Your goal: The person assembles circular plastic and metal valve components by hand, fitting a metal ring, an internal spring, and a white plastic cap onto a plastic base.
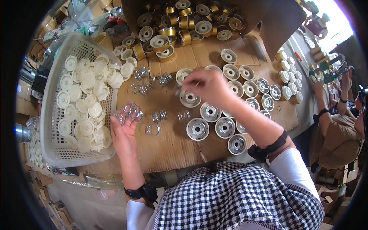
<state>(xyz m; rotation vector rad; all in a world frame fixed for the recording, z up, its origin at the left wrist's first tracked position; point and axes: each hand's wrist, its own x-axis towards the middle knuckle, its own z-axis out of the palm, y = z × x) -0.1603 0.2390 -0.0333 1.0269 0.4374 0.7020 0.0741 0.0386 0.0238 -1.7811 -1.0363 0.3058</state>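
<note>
My left hand (124, 135) is palm up beside the basket, its fingers curled round several metal coil springs (133, 111). Smeared by motion, my right hand (207, 85) hovers over the white round cups at the middle of the table; what its fingers hold, if anything, is too blurred to tell. Just below it sits a white cup (190, 99) with a holed centre. Shiny springs lie inside several other cups, such as the one at the front (197, 129). Loose coil springs (159, 115) rest on the cardboard between my hands, and a further cluster of springs (142, 73) lies behind them.
At the left a white plastic basket (49, 115) holds many cream round caps (88, 80). An open cardboard box (268, 23) at the back contains gold-banded round parts (168, 32). White-topped gold parts (286, 76) stand in rows at the right; beyond them another person (337, 126) works.
</note>
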